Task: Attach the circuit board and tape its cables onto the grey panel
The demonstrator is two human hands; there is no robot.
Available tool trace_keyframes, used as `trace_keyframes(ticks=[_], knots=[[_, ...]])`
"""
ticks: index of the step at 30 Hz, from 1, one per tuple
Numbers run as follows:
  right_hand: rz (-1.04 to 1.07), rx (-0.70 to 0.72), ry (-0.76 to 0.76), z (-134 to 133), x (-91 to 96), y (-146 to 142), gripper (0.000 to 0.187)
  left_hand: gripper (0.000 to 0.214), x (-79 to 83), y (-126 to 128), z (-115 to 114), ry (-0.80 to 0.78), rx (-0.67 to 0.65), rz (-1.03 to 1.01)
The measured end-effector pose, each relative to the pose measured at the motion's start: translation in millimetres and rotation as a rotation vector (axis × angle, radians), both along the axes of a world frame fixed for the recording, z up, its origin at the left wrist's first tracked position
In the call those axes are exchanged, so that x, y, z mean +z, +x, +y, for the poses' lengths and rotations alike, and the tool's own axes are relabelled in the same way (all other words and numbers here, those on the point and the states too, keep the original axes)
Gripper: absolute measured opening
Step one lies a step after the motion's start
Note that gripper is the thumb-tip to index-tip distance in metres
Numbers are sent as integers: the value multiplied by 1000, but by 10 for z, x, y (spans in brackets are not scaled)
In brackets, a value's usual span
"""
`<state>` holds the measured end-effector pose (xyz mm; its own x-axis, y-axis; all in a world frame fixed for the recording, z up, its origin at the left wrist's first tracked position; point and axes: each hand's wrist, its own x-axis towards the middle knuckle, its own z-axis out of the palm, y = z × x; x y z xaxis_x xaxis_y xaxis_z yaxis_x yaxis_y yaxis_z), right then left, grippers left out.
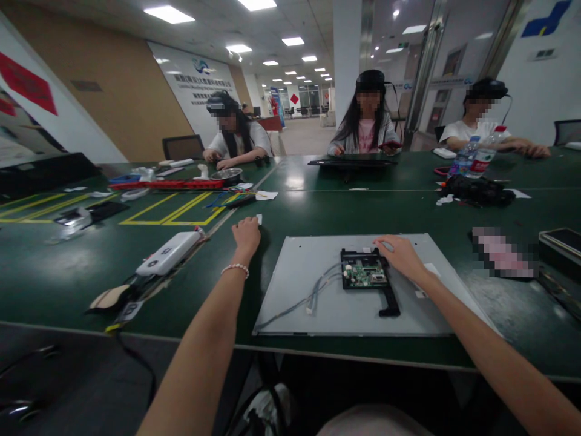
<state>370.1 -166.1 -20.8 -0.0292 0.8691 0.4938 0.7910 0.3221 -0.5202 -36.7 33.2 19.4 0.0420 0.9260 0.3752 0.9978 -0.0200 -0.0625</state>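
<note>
In the head view a flat grey metal panel (pixel 290 272) lies before me. A black plastic bracket (pixel 391 303) rests on it, framing a green circuit board (pixel 367 275). Grey cables (pixel 318 289) run leftward from the board across the panel. At the bracket's upper right corner is my right hand (pixel 400 257), thumb and finger pinched; what lies between them is too small to make out. Left of the panel, my left hand (pixel 247 235) rests on the green table with curled fingers, beside a small white piece (pixel 259 219). Whether those fingers hold anything is hidden.
On the left lies a white device with a strap (pixel 167 253). Farther off are a red strip (pixel 172 184), a metal bowl (pixel 227 175) and a black screen (pixel 351 165). Bottles (pixel 485 154) and a phone (pixel 503 253) are to the right. Several people sit opposite.
</note>
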Motion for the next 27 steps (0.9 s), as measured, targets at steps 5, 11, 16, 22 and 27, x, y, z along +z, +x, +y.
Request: trace_keyframes(ticks=[5, 11, 16, 22, 27], knots=[[9, 3, -7, -6, 14, -6, 25, 36, 56, -1, 51, -28, 8, 43], [25, -5, 9, 2, 25, 2, 25, 37, 179, 93, -95, -19, -50, 50], [34, -15, 22, 2, 30, 19, 25, 38, 378, 308, -478, 8, -188, 92], [54, -10, 42, -43, 95, -18, 26, 33, 546, 701, -1338, 51, -357, 119], [34, 61, 45, -108, 206, -216, 28, 33, 500, 973, -2014, 46, -458, 99]])
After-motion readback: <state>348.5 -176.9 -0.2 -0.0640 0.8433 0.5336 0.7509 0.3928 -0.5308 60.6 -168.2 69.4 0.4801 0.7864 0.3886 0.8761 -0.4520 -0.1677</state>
